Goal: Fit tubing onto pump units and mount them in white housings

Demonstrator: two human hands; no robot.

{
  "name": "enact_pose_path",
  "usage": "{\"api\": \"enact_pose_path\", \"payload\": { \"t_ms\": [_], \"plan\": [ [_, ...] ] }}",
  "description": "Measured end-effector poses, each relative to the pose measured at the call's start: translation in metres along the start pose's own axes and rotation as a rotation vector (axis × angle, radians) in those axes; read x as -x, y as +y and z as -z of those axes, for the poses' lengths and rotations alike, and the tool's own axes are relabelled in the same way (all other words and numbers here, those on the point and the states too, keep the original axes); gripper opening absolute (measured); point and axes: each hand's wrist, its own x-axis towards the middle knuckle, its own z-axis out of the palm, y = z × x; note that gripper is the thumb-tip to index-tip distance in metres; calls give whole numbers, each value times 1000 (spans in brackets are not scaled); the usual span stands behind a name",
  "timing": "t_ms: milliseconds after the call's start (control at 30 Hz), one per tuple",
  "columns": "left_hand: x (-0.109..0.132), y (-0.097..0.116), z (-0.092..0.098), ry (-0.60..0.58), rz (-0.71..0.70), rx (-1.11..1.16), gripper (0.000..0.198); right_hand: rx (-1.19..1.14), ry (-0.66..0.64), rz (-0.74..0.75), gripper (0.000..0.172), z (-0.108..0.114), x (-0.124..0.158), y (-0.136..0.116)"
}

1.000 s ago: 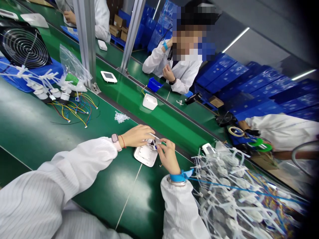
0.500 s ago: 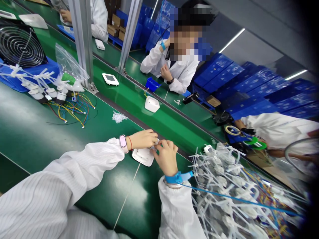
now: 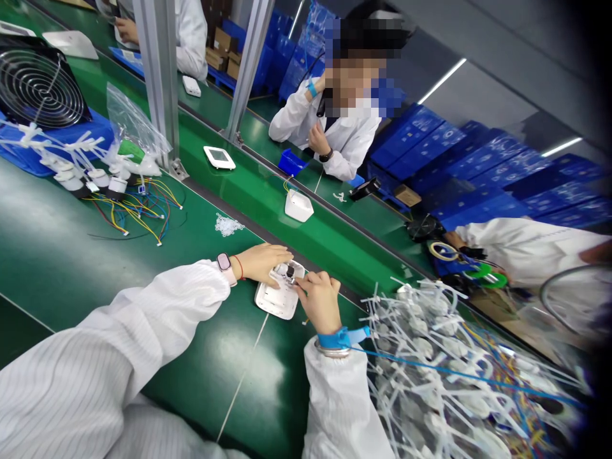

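Note:
On the green bench in front of me lies a white plastic housing [image 3: 277,303], its inside facing up. A small white and black part [image 3: 289,273] sits at its far end. My left hand [image 3: 262,262] steadies the housing from the left, with the thumb on the near side of the part and the fingers along its far side. At the housing's right edge, my right hand [image 3: 319,298] is closed in a pinch beside the part; what its fingertips hold is hidden. A short wire end [image 3: 305,322] shows below that hand.
A heap of white cable-tied parts [image 3: 430,357] with wires lies at right. More wired parts [image 3: 117,185] and a pile of small clear pieces [image 3: 228,224] are at left. A white shell [image 3: 299,205] and a white screen unit [image 3: 220,157] ride the green belt. Co-workers sit opposite.
My left hand has drawn back to the left, uncovering the white and black part. A wire end now shows below my right hand. The shell and screen unit on the belt have shifted right.

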Motion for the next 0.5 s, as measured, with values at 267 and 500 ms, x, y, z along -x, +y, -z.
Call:
{"api": "enact_pose_path", "payload": {
  "t_ms": [267,500],
  "plan": [
    [0,-1,1,-7,-3,39,75,23,-85,-14,8,6,-7,-5],
    [0,-2,-1,12,-24,15,71,-68,-175,-76,15,0,-4,-6]
  ]
}}
